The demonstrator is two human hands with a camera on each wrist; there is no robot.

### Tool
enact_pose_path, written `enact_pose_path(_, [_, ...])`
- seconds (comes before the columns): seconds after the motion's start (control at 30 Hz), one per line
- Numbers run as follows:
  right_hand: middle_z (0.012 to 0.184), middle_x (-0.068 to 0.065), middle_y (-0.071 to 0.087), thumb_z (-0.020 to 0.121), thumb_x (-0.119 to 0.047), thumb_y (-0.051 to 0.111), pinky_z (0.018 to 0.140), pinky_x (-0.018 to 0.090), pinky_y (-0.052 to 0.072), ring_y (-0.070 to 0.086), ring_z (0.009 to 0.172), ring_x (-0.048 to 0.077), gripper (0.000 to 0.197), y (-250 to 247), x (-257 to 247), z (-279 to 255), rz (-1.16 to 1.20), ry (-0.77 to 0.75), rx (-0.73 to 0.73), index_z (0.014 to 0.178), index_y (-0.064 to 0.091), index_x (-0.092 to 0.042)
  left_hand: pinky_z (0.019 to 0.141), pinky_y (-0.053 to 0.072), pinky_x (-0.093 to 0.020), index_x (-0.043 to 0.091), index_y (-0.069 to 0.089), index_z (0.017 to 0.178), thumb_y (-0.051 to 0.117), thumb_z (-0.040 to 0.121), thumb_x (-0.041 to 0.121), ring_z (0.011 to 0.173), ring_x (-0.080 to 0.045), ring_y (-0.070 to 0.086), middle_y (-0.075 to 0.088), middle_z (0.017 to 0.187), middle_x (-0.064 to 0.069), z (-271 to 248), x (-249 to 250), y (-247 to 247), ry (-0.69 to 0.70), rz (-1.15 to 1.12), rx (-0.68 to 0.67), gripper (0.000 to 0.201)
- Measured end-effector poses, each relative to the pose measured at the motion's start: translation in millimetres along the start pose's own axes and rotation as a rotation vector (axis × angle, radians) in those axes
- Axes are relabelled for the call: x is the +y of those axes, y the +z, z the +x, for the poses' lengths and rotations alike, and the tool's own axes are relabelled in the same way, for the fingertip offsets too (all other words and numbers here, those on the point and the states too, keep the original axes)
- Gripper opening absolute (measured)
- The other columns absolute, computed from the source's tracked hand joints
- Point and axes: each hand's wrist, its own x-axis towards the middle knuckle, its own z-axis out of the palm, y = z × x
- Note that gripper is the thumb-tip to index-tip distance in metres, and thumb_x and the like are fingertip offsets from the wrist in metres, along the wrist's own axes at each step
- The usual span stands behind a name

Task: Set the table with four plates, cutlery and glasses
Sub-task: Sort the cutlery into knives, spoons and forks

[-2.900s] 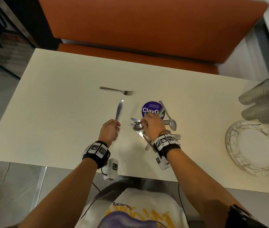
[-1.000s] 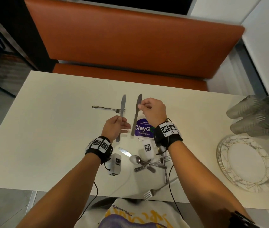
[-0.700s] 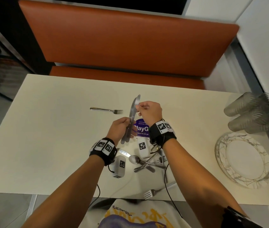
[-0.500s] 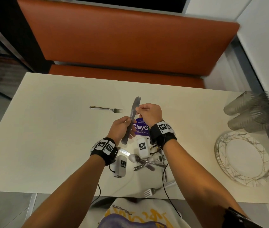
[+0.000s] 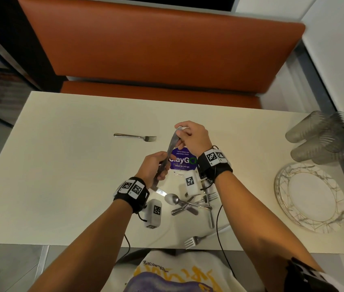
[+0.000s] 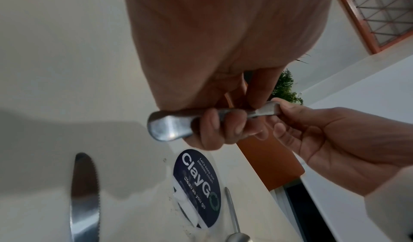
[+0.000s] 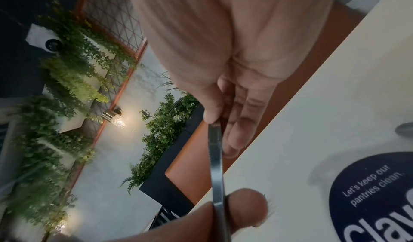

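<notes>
Above the table (image 5: 61, 165) we grip the knives (image 5: 172, 144) at the handles with our left hand (image 5: 153, 165) and pinch their tips with our right hand (image 5: 192, 134), so a loosened pinch could let one blade slide free and clatter onto the cutlery pile (image 5: 190, 204).

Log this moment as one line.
left hand: grips knife handles | right hand: pinches knives at blade tips | lone fork: on table | plates, glasses: unplaced, right edge
</notes>
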Motion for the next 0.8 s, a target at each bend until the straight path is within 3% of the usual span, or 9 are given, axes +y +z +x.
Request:
enact_pose_path(0.1, [0.077, 0.002, 0.077, 0.099, -0.021, 0.061, 0.066, 0.033, 0.064, 0.072, 0.056, 0.011, 0.015, 3.5, -0.7, 1.5, -0.016, -0.022, 0.055, 0.109, 0.069, -0.015, 0.047, 0.038, -0.026, 0.000, 0.068, 0.112, 0.034, 0.111, 0.022, 0.050, -0.018, 0.049, 0.058, 0.067, -0.007, -4.3, -4.0, -0.1, 0.029, 0.070, -0.020, 0.040])
enact_pose_path(0.23, [0.075, 0.004, 0.075, 0.099, -0.018, 0.061, 0.057, 0.020, 0.057, 0.069, 0.052, 0.009, 0.016, 11.8, -7.2, -4.3, 0.026, -0.030, 0.108, 0.112, 0.069, -0.013, 0.046, 0.031, -0.026, 0.009, 0.062, 0.091, 0.034, 0.109, 0.022, 0.049, -0.016, 0.041, 0.048, 0.062, 0.000, -7.0, -16.1, -3.0, 0.040, 0.163, 0.041, 0.036])
enact_pose_path(0.37, [0.087, 0.000, 0.075, 0.099, -0.026, 0.061, 0.069, 0.024, 0.059, 0.073, 0.070, 0.013, 0.024, 34.5, 8.4, -15.9, 0.040, 0.116, 0.049, 0.121, 0.063, -0.018, 0.043, 0.028, -0.024, 0.016, 0.053, 0.080, 0.039, 0.103, 0.020, 0.049, -0.012, 0.031, 0.040, 0.060, 0.005, -6.0, -30.2, -19.9, -0.028, 0.149, 0.186, 0.028])
enact_pose_path(0.47, [0.092, -0.003, 0.072, 0.092, -0.021, 0.066, 0.074, 0.015, 0.050, 0.068, 0.084, 0.013, 0.019, 58.3, 35.5, -32.5, -0.179, 0.120, -0.115, 0.110, 0.070, -0.015, 0.040, 0.026, -0.023, 0.017, 0.050, 0.078, 0.041, 0.105, 0.024, 0.043, -0.011, 0.029, 0.040, 0.060, 0.004, -10.3, -42.3, -39.8, -0.078, 0.122, 0.265, 0.029])
enact_pose_path(0.6, [0.105, 0.002, 0.069, 0.086, -0.030, 0.073, 0.089, 0.032, 0.056, 0.065, 0.098, 0.019, 0.031, 91.2, 57.0, -63.0, -0.455, 0.147, -0.417, 0.111, 0.069, -0.012, 0.043, 0.025, -0.023, 0.017, 0.048, 0.076, 0.042, 0.107, 0.028, 0.044, -0.011, 0.030, 0.042, 0.062, 0.003, -20.0, -59.0, -61.2, -0.089, 0.158, 0.325, 0.033])
enact_pose_path(0.67, [0.109, 0.004, 0.063, 0.085, -0.037, 0.075, 0.092, 0.035, 0.053, 0.061, 0.101, 0.021, 0.042, 103.3, 60.4, -73.4, -0.557, 0.143, -0.469, 0.116, 0.064, -0.012, 0.043, 0.027, -0.024, 0.017, 0.049, 0.076, 0.042, 0.107, 0.029, 0.044, -0.011, 0.032, 0.044, 0.063, 0.003, -23.9, -66.9, -68.0, -0.092, 0.184, 0.341, 0.033])
enact_pose_path(0.8, [0.118, 0.008, 0.057, 0.090, -0.033, 0.071, 0.092, 0.034, 0.047, 0.056, 0.110, 0.025, 0.035, 120.9, 59.8, -79.3, -0.698, 0.071, -0.498, 0.116, 0.061, -0.011, 0.040, 0.027, -0.022, 0.015, 0.055, 0.081, 0.039, 0.107, 0.029, 0.044, -0.011, 0.033, 0.046, 0.065, 0.002, -28.1, -79.6, -78.7, -0.114, 0.171, 0.375, 0.033])
